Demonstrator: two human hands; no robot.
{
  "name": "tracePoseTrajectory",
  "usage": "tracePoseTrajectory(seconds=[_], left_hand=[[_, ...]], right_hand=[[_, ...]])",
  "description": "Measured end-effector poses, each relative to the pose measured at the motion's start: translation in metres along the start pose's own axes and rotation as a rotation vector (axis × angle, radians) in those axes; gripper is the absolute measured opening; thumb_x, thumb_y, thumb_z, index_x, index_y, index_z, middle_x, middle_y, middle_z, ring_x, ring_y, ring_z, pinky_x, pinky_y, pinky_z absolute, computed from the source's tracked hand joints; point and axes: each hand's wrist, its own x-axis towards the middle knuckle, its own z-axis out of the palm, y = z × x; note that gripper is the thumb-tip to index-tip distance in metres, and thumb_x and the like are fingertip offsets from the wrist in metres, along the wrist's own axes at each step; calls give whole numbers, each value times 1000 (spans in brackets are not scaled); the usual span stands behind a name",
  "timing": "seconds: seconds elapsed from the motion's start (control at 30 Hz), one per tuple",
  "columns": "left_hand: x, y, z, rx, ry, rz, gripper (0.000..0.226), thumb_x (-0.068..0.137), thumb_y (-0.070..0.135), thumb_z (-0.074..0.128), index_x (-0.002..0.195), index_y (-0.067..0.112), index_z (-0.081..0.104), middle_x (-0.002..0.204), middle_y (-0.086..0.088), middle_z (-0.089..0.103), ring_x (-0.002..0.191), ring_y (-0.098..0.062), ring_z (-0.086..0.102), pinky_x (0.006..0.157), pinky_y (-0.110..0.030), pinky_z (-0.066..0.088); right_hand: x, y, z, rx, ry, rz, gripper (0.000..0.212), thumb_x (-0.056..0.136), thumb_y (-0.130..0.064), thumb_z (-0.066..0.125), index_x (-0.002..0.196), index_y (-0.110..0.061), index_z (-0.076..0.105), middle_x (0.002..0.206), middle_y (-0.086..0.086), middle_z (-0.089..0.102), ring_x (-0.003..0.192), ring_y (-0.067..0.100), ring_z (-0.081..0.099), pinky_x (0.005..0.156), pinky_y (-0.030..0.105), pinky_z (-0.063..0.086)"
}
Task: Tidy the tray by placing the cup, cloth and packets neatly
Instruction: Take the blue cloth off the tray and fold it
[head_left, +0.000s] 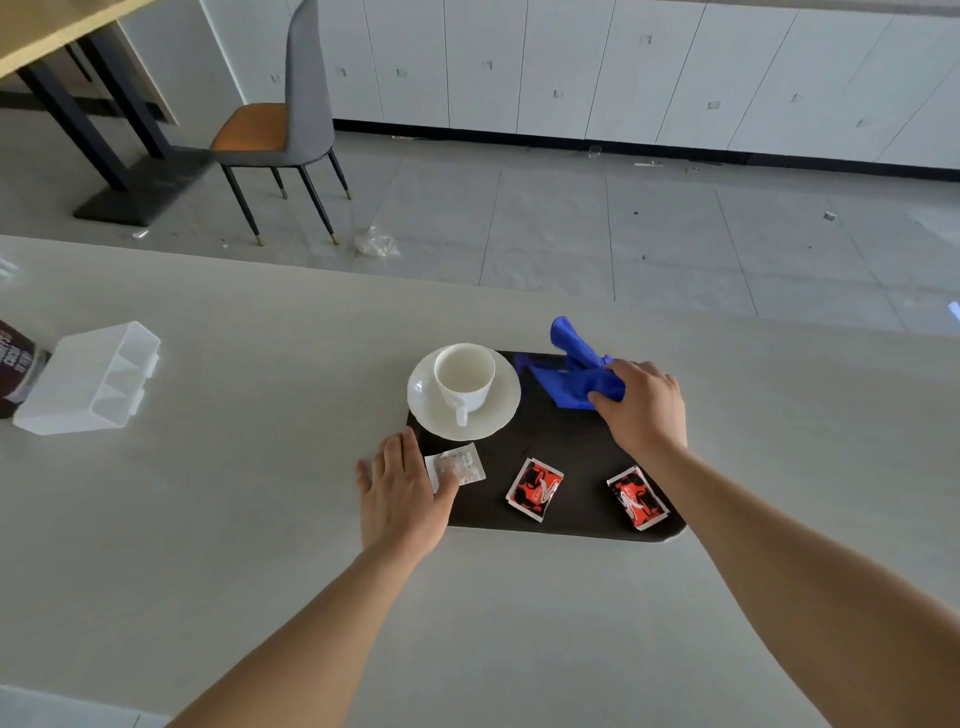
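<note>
A dark tray (571, 447) lies on the pale table. A white cup (464, 375) stands on a white saucer (498, 410) at the tray's far left corner. My right hand (644, 405) grips a crumpled blue cloth (576, 364) over the tray's far right part. Two red packets lie on the tray's near side, one in the middle (535, 488) and one at the right (638, 498). A white packet (460, 465) lies at the tray's left edge; my left hand (402, 488) rests flat beside it, thumb on its corner.
A clear plastic organiser box (91, 379) lies on the table at the left, with a dark brown package (15, 364) beside it. Beyond the table's far edge are a grey chair (291, 130), another table's legs and white cabinets.
</note>
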Motion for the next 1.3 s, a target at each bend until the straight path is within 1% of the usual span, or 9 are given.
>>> tracePoseTrajectory(seconds=[0.2, 0.33, 0.5, 0.6, 0.73, 0.87, 1.03, 1.17, 1.3], left_hand=[[-10, 12, -26, -177, 106, -18, 58, 85, 28, 63, 137, 9, 44, 126, -11, 52, 113, -32, 51, 86, -45, 48], [-31, 51, -42, -353, 199, 220, 37, 84, 20, 66, 120, 16, 60, 111, -3, 61, 103, -26, 57, 84, -41, 50], [-46, 157, -63, -986, -361, 139, 85, 71, 65, 67, 142, 27, 41, 121, 8, 58, 109, -2, 58, 88, -18, 46], [-49, 216, -68, -1275, -628, -25, 71, 71, 63, 70, 126, 21, 55, 111, 1, 70, 101, -13, 68, 89, -39, 57], [-59, 269, -56, -1279, -540, -70, 16, 91, 23, 65, 100, 11, 70, 95, -12, 75, 92, -27, 71, 82, -44, 60], [-76, 306, -42, -1260, -576, -21, 15, 93, 18, 64, 85, 12, 75, 90, -14, 76, 90, -27, 70, 89, -45, 53], [-90, 333, -29, -1348, -692, -36, 16, 97, 19, 58, 94, 11, 72, 89, -12, 77, 88, -27, 73, 86, -41, 58], [-84, 335, -20, -1295, -476, -116, 17, 96, 24, 61, 89, 19, 75, 85, 1, 76, 84, -15, 71, 82, -37, 57], [-81, 330, -10, -1198, -389, -287, 20, 96, 25, 58, 82, 13, 67, 85, -8, 69, 81, -24, 68, 72, -49, 62]], right_hand=[[-18, 0, -45, 315, 124, 132, 17, 79, -34, 70, 94, -30, 63, 83, -4, 64, 68, 16, 61, 58, 31, 48], [-48, 11, -74, 505, 119, 244, 14, 75, -31, 70, 85, -35, 61, 66, -17, 66, 54, 3, 63, 48, 26, 46], [-92, 40, -96, 463, 69, 231, 25, 73, -28, 78, 93, -36, 66, 87, -10, 66, 79, 13, 63, 66, 34, 51], [-111, 61, -110, 398, 62, 196, 29, 72, -21, 81, 95, -34, 67, 94, -8, 62, 84, 14, 60, 68, 32, 48], [-131, 100, -133, 604, 38, 300, 27, 68, -30, 80, 90, -39, 67, 96, -7, 64, 86, 10, 63, 70, 29, 52], [-142, 138, -148, 818, -13, 470, 30, 72, -60, 70, 95, -41, 67, 85, -8, 72, 78, 9, 69, 66, 25, 50], [-149, 191, -154, 707, -28, 609, 23, 78, -11, 73, 64, -8, 55, 54, 3, 52, 50, 18, 49, 56, 34, 42], [-161, 232, -177, 835, 264, 712, 29, 78, -15, 78, 66, 4, 60, 59, 20, 61, 54, 23, 62, 56, 38, 59], [-169, 263, -194, 789, 368, 778, 11, 74, -15, 80, 66, -13, 74, 55, 9, 65, 52, 16, 63, 56, 32, 59]])
